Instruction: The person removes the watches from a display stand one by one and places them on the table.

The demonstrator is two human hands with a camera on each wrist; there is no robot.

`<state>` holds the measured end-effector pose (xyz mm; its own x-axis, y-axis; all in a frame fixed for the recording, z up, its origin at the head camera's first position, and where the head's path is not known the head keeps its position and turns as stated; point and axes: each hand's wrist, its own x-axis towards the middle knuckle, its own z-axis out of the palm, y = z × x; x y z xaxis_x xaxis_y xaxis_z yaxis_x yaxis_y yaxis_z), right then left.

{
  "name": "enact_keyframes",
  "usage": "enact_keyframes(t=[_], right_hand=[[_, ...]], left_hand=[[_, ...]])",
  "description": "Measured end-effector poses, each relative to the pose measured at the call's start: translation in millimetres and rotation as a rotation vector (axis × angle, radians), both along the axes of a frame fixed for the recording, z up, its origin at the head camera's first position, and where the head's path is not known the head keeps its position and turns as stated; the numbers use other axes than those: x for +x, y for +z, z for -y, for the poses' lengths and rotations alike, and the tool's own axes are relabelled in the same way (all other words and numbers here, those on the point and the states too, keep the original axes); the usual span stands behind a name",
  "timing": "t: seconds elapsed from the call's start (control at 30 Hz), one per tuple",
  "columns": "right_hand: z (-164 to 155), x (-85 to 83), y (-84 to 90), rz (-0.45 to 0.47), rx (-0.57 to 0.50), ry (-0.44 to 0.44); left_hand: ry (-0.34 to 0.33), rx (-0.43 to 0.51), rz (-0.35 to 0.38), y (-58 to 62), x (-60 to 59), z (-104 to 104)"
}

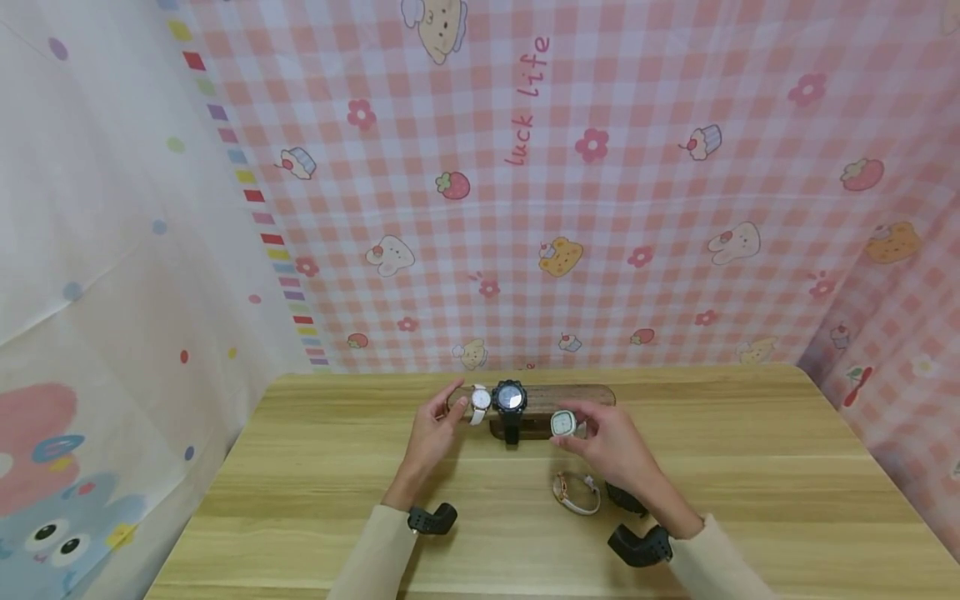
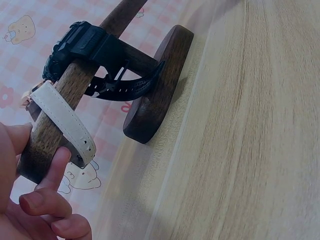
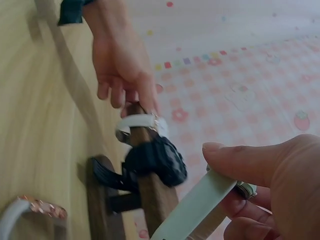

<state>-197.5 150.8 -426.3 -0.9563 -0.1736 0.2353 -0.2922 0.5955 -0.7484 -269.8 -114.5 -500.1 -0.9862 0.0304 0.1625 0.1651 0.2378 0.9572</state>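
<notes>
A dark wooden watch stand [image 1: 562,398] with a horizontal bar stands at the back of the table. My left hand [image 1: 433,432] grips the bar's left end between thumb and fingers. Around the bar near that hand hangs a white-strapped watch [image 2: 62,117], with a chunky black watch [image 1: 511,397] beside it. My right hand [image 1: 617,443] pinches a square-faced watch [image 1: 563,424] with a pale green strap [image 3: 197,205], in front of the bar's right part. Whether that strap touches the bar, I cannot tell.
On the table, nearer me, lies a rose-gold watch [image 1: 577,493] with a pale strap. A black watch [image 1: 625,498] lies partly hidden under my right forearm. A pink checked cloth [image 1: 637,208] hangs behind the wooden table [image 1: 510,542].
</notes>
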Motion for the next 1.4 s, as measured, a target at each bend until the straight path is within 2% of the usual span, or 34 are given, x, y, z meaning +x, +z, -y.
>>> enact_keyframes(t=[0.33, 0.63, 1.07, 1.4], right_hand=[[23, 6.0, -14.2, 0.061, -0.011, 0.053], [36, 7.8, -26.9, 0.063, -0.013, 0.074], [55, 8.1, -42.6, 0.074, 0.0, 0.174], [61, 12.2, -52.9, 0.108, 0.022, 0.194]], left_hand=[[0.015, -0.001, 0.002, -1.1, -0.2, 0], [0.017, 0.005, 0.0, -1.2, -0.1, 0], [0.011, 0.003, -0.003, -0.4, -0.2, 0], [0.021, -0.007, -0.001, 0.3, 0.5, -1]])
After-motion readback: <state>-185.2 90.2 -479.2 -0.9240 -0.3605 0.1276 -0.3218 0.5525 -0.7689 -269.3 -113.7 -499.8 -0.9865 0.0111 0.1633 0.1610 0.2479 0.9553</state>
